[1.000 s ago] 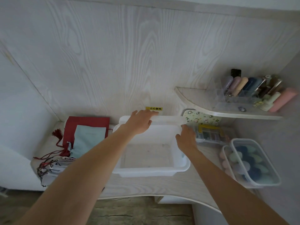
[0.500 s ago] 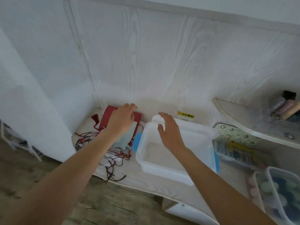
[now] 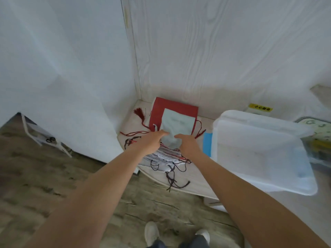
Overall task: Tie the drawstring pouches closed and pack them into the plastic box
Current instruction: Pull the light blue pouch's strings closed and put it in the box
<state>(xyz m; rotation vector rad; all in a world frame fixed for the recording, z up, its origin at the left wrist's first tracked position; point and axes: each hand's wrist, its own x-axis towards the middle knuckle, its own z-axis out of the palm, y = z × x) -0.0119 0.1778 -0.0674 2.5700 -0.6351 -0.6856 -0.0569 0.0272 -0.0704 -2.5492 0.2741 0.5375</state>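
Where the wall meets the counter, a small yellow sticker (image 3: 260,107) carries dark characters too blurred to read; it sits just behind the far rim of the plastic box (image 3: 258,151), which serves as the landmark below. That box is translucent white, open-topped, and holds nothing that can be made out. It stands on a pale wood-grain counter (image 3: 195,183) with a curved front edge, set into a corner of white wood-grain wall panels. A blue flat piece (image 3: 207,143) shows at the box's left side, touching it. Brownish wood-look flooring lies below the counter edge, and two light shoes show at the bottom.

Left of the box lies the stack of drawstring pouches: a large red pouch (image 3: 172,109) at the back, with a red tassel (image 3: 138,111) to its left, and a pale blue-grey pouch (image 3: 176,124) on top of it. Nearer than these, still left of the box, a fanned pile of whitish pouches (image 3: 164,156) trails dark and red cords (image 3: 172,178) toward the counter edge.

Both hands reach to the near end of the pale pouch. The left hand (image 3: 150,141) has fingers extended, fingertips touching the cloth. The right hand (image 3: 188,142) has fingers bent onto the bunched fabric; whether it actually pinches it cannot be told
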